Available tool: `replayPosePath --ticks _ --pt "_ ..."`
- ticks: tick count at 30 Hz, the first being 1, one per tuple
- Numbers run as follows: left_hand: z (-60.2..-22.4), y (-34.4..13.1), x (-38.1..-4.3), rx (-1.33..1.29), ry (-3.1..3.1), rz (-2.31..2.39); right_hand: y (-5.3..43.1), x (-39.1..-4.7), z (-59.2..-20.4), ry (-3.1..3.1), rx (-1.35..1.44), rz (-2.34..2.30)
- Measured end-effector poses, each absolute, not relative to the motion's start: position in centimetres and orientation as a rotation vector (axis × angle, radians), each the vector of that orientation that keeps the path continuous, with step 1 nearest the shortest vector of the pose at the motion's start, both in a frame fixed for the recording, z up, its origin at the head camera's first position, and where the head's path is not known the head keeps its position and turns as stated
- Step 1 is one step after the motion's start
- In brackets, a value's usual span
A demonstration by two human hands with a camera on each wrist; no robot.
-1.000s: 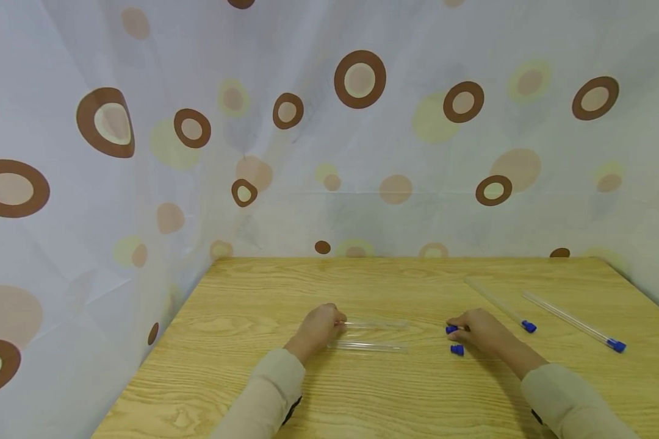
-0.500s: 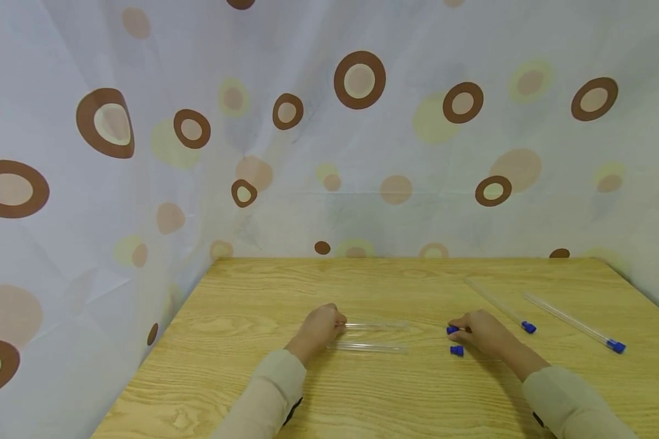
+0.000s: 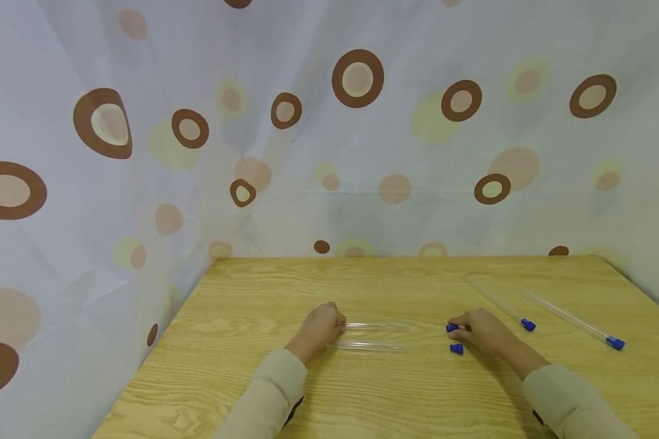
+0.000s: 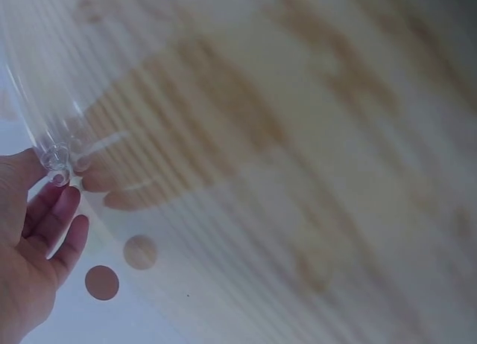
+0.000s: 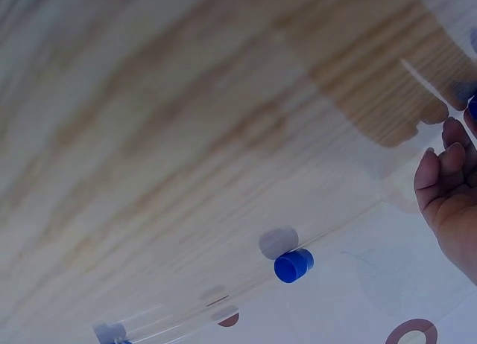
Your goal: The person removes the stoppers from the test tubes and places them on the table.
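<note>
My left hand (image 3: 320, 326) pinches the left end of a clear test tube (image 3: 376, 326) lying on the table. In the left wrist view, thumb and fingertips meet at the rounded clear tube end (image 4: 56, 159). A second clear test tube (image 3: 369, 346) lies parallel, nearer to me, its left end close to the hand. My right hand (image 3: 482, 329) pinches a small blue cap (image 3: 451, 328) to the right of the tubes. In the right wrist view that cap (image 5: 473, 107) shows only at the edge. Another blue cap (image 3: 456, 349) lies just in front of those fingers.
Two clear tubes with blue ends lie at the back right: one closer tube (image 3: 494, 299) and one farther right (image 3: 565, 317). The wooden table (image 3: 252, 402) meets a white curtain (image 3: 395, 225) with brown and yellow circles behind and at the sides.
</note>
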State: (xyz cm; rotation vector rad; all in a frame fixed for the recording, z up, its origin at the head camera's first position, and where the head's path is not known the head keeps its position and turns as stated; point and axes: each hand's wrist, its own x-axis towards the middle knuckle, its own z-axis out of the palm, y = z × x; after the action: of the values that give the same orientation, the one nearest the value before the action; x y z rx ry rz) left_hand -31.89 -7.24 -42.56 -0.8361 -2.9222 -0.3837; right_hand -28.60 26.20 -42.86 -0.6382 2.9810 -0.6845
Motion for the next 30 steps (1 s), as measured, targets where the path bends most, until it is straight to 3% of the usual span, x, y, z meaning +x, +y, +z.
replayPosePath --ticks 30 --pt "-42.66 -7.33 -32.15 -0.826 -2.971 -0.407 26.16 -28.40 -42.96 3.007 -0.635 -0.669"
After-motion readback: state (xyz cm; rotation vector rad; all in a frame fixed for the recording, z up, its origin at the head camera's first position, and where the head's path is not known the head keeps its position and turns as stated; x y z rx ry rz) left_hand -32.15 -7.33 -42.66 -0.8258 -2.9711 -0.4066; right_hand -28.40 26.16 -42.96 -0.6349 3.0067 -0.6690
